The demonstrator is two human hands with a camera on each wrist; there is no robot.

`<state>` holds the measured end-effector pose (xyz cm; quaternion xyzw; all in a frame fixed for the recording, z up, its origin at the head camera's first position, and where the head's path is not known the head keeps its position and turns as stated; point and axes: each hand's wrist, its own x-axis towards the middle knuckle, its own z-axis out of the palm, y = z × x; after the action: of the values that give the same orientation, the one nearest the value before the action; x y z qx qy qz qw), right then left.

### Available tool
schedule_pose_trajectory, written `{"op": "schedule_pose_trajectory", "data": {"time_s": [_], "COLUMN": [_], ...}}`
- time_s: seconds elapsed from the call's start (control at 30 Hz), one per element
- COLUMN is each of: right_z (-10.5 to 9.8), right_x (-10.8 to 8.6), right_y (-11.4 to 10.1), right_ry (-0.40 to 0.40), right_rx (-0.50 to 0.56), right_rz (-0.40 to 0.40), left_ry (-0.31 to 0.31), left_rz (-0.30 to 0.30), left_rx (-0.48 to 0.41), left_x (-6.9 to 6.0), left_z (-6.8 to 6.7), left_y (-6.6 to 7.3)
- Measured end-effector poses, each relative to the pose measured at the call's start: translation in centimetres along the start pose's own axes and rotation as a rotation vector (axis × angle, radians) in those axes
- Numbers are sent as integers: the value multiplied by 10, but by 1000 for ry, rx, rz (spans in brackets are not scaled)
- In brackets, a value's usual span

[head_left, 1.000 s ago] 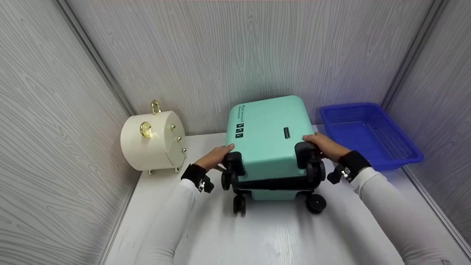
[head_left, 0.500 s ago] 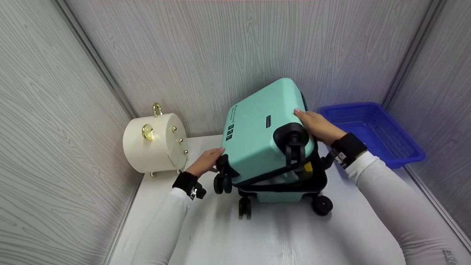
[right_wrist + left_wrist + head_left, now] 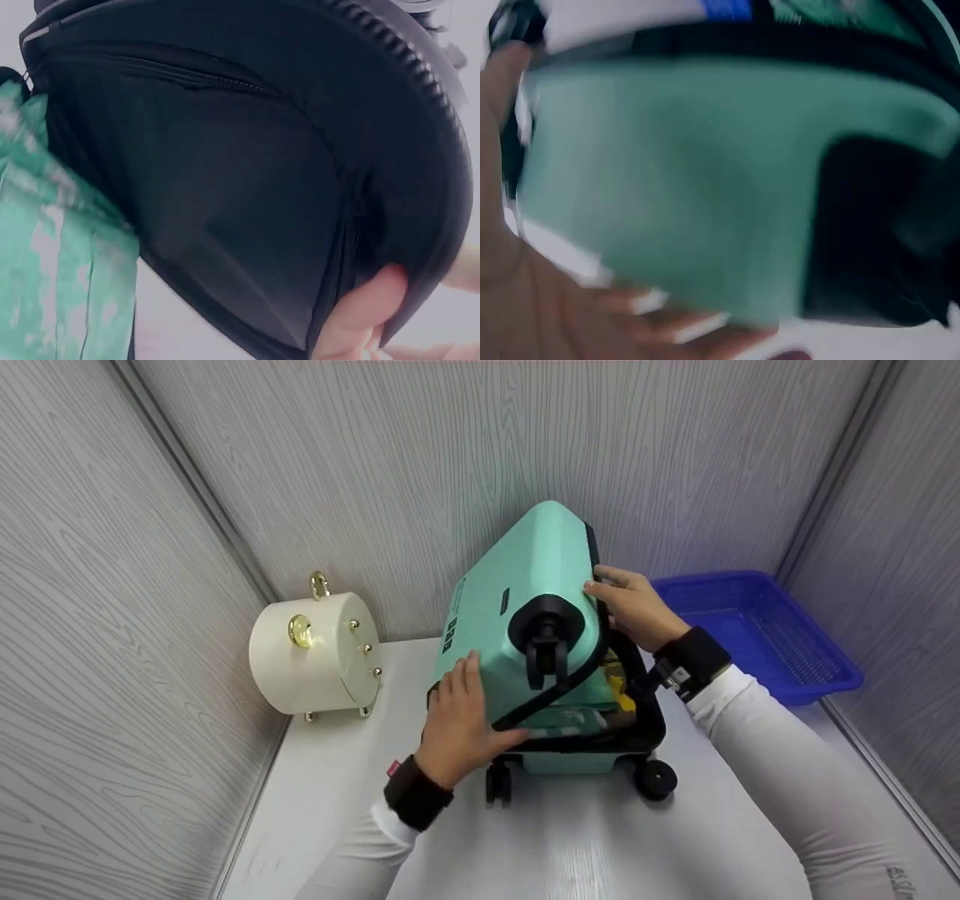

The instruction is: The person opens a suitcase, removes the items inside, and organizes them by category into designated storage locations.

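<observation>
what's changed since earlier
The suitcase lid has swung up and leftward, exposing green patterned contents. The right hand moved farther up the lid's right side and grips it; the left hand let go of the left edge and is now at the near end, fingers straight. The white box and blue basket stayed put.

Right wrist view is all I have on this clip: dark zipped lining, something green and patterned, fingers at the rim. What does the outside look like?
Observer: It is a suitcase with a mint-green hard shell, seen in the head view.
Operator: And the other hand?
Observer: The left hand is at the near left corner of the suitcase, thumb spread.
Operator: Anything standing to the right?
Observer: Yes, a blue basket, beyond the right forearm in the head view.
</observation>
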<state>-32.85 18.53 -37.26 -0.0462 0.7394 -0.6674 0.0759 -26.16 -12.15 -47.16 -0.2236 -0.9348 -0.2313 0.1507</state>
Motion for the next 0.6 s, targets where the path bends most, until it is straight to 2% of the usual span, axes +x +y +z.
{"op": "schedule_pose_trajectory", "data": {"time_s": [0.07, 0.13, 0.23, 0.33, 0.4, 0.5, 0.6], "right_z": [6, 12, 17, 19, 21, 26, 33], "right_x": [-1, -1, -1, -3, -4, -7, -14], "right_y": [-4, -5, 2, 15, 26, 52, 88], "right_ry": [-26, -64, -125, -166, -149, -126, -180], "right_rx": [86, 153, 170, 97, 9, -219, -491], "right_rz": [-27, -63, -147, -239, -283, -331, -371], "left_ry": [171, 310, 436, 484, 490, 489, 487], "left_rz": [37, 35, 6, 8, 10, -20, -73], "left_rx": [128, 214, 250, 235, 207, 153, 107], "left_x": [-6, -8, -5, -2, 1, 2, 0], "left_z": [16, 28, 36, 36, 34, 29, 23], "left_y": [8, 9, 2, -6, -10, -16, -23]}}
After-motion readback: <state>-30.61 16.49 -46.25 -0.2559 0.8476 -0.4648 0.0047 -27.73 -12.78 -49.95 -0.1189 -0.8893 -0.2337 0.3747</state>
